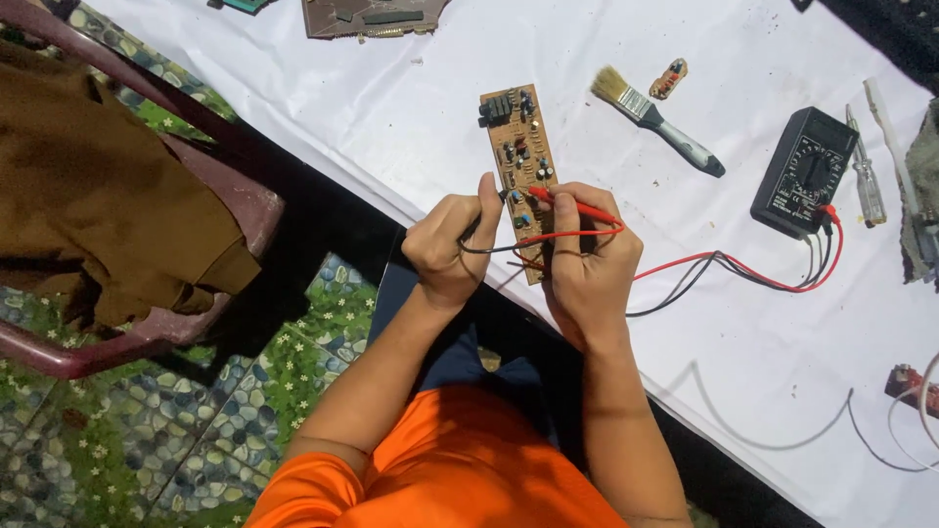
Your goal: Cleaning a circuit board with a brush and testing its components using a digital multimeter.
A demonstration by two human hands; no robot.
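Over the white table (411,127), left hand (452,249) pinches the black probe (477,227) and right hand (587,264) grips the red probe (577,207), both tips on the board (518,147), meter (804,171) well apart.

the near end of the circuit board (517,156) is hidden behind the right hand (590,262) and the left hand (452,249). the tip of the black probe (473,230) is lost between the left fingers, so where it touches the board cannot be told. the parts on the board are too small to tell apart. a second board (367,15) is cut off by the top edge, and so is a green thing (240,5) beside it. a grey cloth (924,186) and a red part (908,383) run off the right edge. the dial marks on the meter (804,171) are too small to read. the chair (147,332) is cut by the left edge.
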